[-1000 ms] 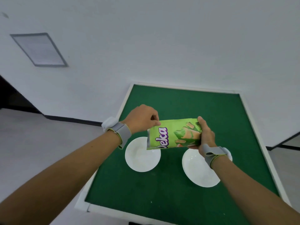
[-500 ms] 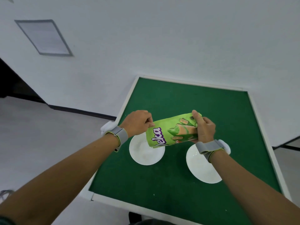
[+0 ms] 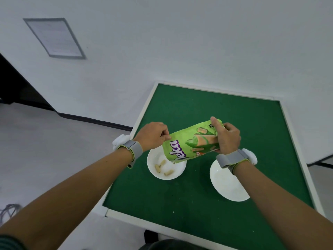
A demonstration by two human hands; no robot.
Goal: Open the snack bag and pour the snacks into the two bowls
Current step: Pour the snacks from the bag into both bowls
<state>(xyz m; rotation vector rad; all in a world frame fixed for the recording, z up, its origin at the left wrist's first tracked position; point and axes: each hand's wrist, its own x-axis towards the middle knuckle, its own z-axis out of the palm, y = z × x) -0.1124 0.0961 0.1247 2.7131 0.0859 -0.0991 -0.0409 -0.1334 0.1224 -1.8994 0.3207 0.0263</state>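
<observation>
The snack bag (image 3: 191, 143) is lime green with purple white-edged lettering and pictures of tan wafer rolls amid darker green swirls. Both bowls are plain white, the left bowl (image 3: 177, 173) holding pale beige wafer pieces (image 3: 163, 167) and the right bowl (image 3: 225, 184) bare. The table (image 3: 180, 204) has a dark green top and white border. The wristbands (image 3: 229, 157) are grey with yellow-green trim.

Before me: green-topped counter (image 3: 207, 204) with pale rim against a white wall (image 3: 180, 42) bearing a grey-framed panel (image 3: 54, 37); dark baseboard (image 3: 93, 120), light grey floor (image 3: 45, 150).
</observation>
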